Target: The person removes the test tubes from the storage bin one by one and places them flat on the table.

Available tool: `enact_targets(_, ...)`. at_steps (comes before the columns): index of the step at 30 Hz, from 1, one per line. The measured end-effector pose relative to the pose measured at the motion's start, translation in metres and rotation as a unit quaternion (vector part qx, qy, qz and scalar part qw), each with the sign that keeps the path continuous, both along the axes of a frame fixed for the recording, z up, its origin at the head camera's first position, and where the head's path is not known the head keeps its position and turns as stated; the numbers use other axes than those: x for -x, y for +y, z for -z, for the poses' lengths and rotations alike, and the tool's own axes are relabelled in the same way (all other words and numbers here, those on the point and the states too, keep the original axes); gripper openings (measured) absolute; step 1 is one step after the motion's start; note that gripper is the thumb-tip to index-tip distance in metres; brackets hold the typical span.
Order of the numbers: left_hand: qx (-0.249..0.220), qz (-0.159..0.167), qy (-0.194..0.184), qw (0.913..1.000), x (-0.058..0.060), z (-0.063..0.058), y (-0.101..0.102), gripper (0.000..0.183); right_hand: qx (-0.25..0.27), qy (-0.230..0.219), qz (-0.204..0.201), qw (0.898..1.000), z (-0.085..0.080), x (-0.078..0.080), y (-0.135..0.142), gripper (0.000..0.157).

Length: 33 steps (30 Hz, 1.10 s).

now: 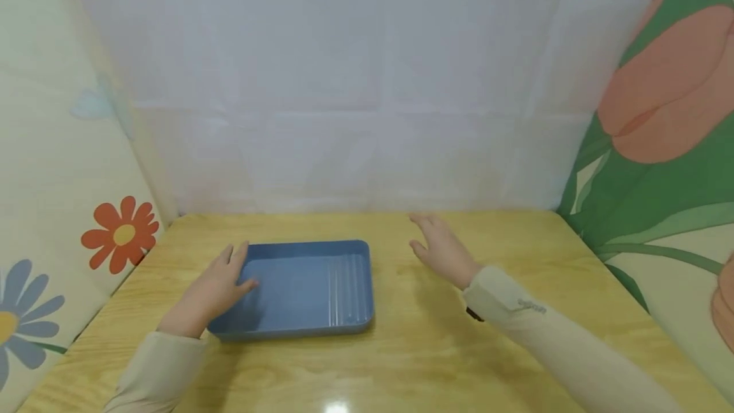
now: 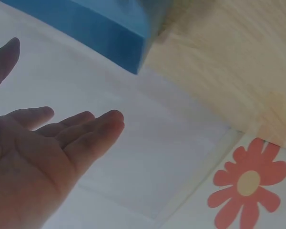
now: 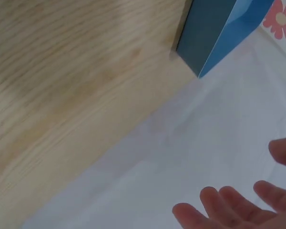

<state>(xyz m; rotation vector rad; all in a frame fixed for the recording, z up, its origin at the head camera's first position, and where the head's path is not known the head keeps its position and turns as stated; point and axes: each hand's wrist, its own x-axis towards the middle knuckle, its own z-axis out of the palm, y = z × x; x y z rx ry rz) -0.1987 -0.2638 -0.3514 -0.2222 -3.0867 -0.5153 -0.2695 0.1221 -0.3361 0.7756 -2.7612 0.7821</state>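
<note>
A shallow blue rectangular tray (image 1: pixel 289 334) lies on the wooden table, left of the middle; nothing shows inside it. Over its left end hovers my left hand (image 1: pixel 206 295), thumb spread away from the other fingers. In the left wrist view that hand (image 2: pixel 43 157) has its palm bare, and a gap shows between the fingers and the tray (image 2: pixel 95 36). Well to the right of the tray, my right hand (image 1: pixel 444 252) is held above the table with loosely extended fingers. The right wrist view shows its fingertips (image 3: pixel 214 205) holding nothing, apart from the tray (image 3: pixel 207 36).
The light wooden table (image 1: pixel 401 368) ends at a white cloth backdrop (image 1: pixel 344 113). Flower-printed panels stand on both sides, with a red flower (image 1: pixel 123 234) at left and a large pink tulip (image 1: pixel 665 88) at right.
</note>
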Motion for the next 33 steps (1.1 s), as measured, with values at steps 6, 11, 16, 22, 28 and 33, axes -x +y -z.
enact_targets(6,-0.035,-0.009,-0.041,0.9985,-0.007,0.009,-0.019,0.08,0.054,-0.069,0.022,0.996,0.0,-0.007,-0.011,0.048)
enact_targets(11,-0.047,-0.017,-0.059,0.997,-0.004,0.015,-0.032,0.079,0.129,-0.133,0.041,0.982,-0.003,-0.007,-0.02,0.044)
enact_targets(16,-0.076,-0.024,-0.081,0.9935,0.003,0.019,-0.037,0.072,0.177,-0.208,0.051,0.961,-0.007,-0.006,-0.024,0.041)
enact_targets(22,-0.146,-0.043,-0.1,0.9833,0.009,0.02,-0.043,0.059,0.252,-0.345,0.044,0.903,-0.017,-0.004,-0.037,0.041)
enact_targets(28,-0.215,-0.05,-0.13,0.9667,0.009,0.027,-0.054,0.055,0.264,-0.429,0.028,0.863,-0.021,-0.004,-0.057,0.041)
enact_targets(33,-0.223,-0.061,-0.133,0.9637,0.01,0.027,-0.058,0.056,0.258,-0.452,0.033,0.853,-0.022,-0.005,-0.075,0.043)
